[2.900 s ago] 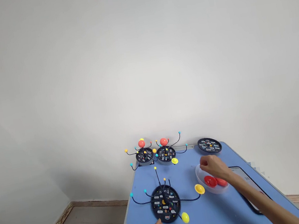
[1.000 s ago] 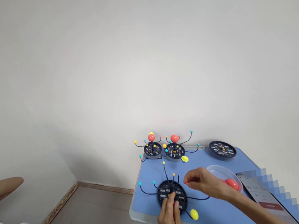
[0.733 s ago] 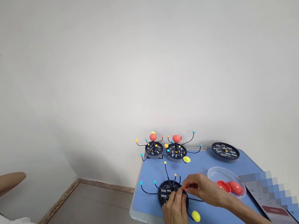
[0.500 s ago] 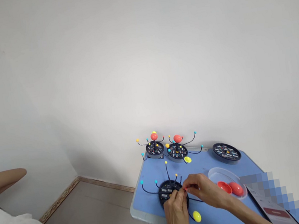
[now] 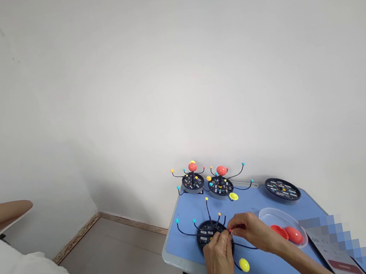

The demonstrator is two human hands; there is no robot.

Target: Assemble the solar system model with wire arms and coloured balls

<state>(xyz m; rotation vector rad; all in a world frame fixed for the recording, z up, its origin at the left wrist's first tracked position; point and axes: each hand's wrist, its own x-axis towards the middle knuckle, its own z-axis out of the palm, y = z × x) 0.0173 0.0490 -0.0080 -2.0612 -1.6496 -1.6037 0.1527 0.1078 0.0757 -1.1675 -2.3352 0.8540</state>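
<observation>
On the near part of the blue table stands a solar system model with a round black base, curved black arms and small teal and yellow balls. My left hand lies over its right side, fingers closed on the model; the exact part gripped is hidden. Close against those fingertips, my right hand pinches a small red ball between thumb and finger. A larger yellow ball sits on an arm at the near right of the base. One arm behind my fingers has a bare tip.
Two models with red centre balls stand at the back. A round base without arms lies at the back right. A clear tray holds red half-shells. A device lies at right; another person's arm shows at left.
The whole view has shifted slightly, so the table sits a little further right. Both hands stay together at the model, and the red ball remains between the right fingertips.
</observation>
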